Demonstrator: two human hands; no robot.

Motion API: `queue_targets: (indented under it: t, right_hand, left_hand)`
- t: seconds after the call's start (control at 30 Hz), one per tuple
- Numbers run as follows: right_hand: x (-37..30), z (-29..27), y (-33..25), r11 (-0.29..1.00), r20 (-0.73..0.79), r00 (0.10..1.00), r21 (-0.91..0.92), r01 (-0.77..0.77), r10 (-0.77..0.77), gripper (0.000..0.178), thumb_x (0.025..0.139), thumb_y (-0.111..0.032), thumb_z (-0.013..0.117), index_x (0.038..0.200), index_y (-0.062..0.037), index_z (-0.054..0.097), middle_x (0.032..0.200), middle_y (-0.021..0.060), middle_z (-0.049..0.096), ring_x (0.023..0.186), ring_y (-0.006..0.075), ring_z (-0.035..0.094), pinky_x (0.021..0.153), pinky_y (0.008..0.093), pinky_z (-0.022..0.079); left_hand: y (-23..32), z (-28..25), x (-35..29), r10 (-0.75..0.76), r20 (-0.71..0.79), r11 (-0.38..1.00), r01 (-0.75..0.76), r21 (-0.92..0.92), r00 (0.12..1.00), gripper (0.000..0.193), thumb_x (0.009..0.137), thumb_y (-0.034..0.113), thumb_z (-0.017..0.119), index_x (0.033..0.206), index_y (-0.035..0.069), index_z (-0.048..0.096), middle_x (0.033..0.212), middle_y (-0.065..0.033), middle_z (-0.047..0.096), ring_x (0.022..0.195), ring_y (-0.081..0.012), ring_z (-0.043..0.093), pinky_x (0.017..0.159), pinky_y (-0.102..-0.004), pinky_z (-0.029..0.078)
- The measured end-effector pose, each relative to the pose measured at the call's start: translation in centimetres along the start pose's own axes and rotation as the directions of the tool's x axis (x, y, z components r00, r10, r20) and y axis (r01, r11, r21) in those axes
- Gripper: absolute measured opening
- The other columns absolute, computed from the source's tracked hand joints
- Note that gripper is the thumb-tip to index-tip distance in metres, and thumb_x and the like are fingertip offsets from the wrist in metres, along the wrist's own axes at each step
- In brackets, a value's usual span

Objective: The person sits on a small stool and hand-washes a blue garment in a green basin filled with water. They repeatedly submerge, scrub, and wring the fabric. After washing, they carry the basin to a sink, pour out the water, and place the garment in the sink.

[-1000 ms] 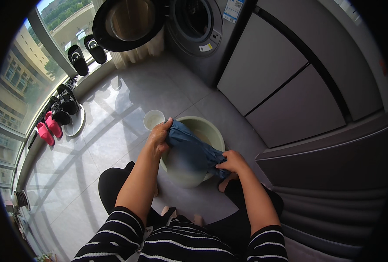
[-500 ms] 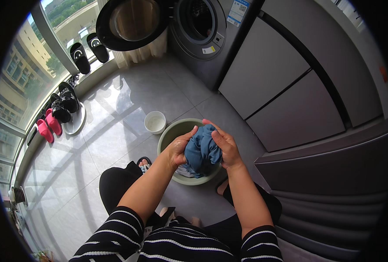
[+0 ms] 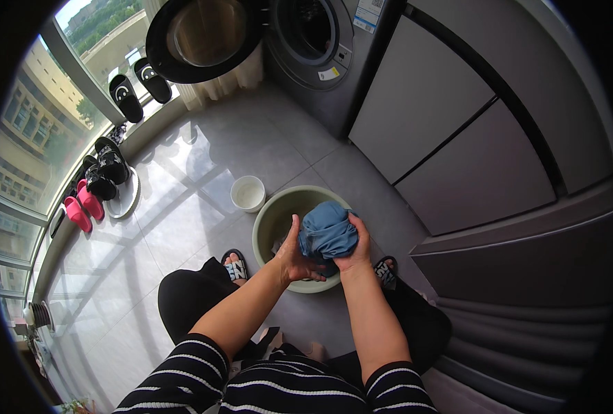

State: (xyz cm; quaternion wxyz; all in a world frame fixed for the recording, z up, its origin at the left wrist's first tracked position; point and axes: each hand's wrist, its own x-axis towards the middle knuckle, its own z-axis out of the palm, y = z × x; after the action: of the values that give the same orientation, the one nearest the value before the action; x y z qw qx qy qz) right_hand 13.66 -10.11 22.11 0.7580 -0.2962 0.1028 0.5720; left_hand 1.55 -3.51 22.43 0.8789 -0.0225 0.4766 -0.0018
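Observation:
A bunched blue cloth (image 3: 328,231) is above a pale green basin (image 3: 263,217) on the floor. My right hand (image 3: 358,247) is closed around its right side, thumb up along the edge. On the other side is my left hand (image 3: 298,259), its thumb raised and fingers stretched out flat beneath the cloth's lower left edge. Whether those fingers bear any of its weight is hard to see. More fabric, greyish, shows in part inside the basin, mostly hidden by the cloth and my hands.
A small white bowl (image 3: 248,194) stands on the tiles just left of the basin. Beyond is a washing machine (image 3: 320,96) with its round door (image 3: 206,41) swung wide. Grey cabinet fronts (image 3: 472,165) line the right. Slippers (image 3: 78,214) sit along the window.
The cloth has been turned into a rounder, smoother bundle. My left hand has loosened from its side and opened lower down, while my right hand has shifted slightly downward, still gripping.

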Motion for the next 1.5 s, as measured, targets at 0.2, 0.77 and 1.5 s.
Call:
queue_targets:
  t: [0.2, 0.77, 1.5]
  right_hand:
    - [0.3, -3.8, 0.0, 0.995, -0.059, 0.994, -0.049, 0.088, -0.091, 0.035, 0.075, -0.016, 0.055, 0.108, -0.0069, 0.055, 0.108, 0.0109, 0.055, 0.099, 0.0255, 0.055, 0.088, 0.0374, 0.045]
    - [-1.1, -1.6, 9.3, 0.041, 0.226, 0.676, -0.934, 0.354, -0.702, 0.036, 0.087, -0.033, 0.057, 0.072, -0.0002, 0.056, 0.077, 0.0119, 0.054, 0.079, 0.0289, 0.055, 0.073, 0.0363, 0.042]
    - [1.8, -4.6, 4.3, 0.942, -0.004, 0.999, -0.335, 0.029, -0.032, 0.061, 0.086, -0.059, 0.046, 0.105, -0.0016, 0.058, 0.107, 0.0095, 0.056, 0.104, 0.0205, 0.052, 0.093, 0.0312, 0.039]
  left_hand:
    - [1.6, -2.5, 4.9, 0.347, 0.131, 0.936, -0.335, -0.105, 0.929, 0.016, 0.081, 0.014, 0.051, 0.089, 0.003, 0.059, 0.09, -0.0116, 0.061, 0.089, -0.0259, 0.06, 0.088, -0.0448, 0.047]
    - [0.5, -1.4, 3.2, 0.605, -0.051, 0.796, -0.601, 0.072, 0.795, 0.027, 0.084, 0.035, 0.062, 0.083, 0.009, 0.055, 0.075, -0.0038, 0.056, 0.064, -0.0165, 0.055, 0.058, -0.0298, 0.048]
    - [0.4, -2.1, 4.9, 0.466, 0.125, 0.882, -0.45, -0.138, 0.876, 0.021, 0.081, 0.025, 0.061, 0.09, 0.006, 0.057, 0.088, -0.0104, 0.063, 0.079, -0.0249, 0.063, 0.076, -0.0386, 0.052]
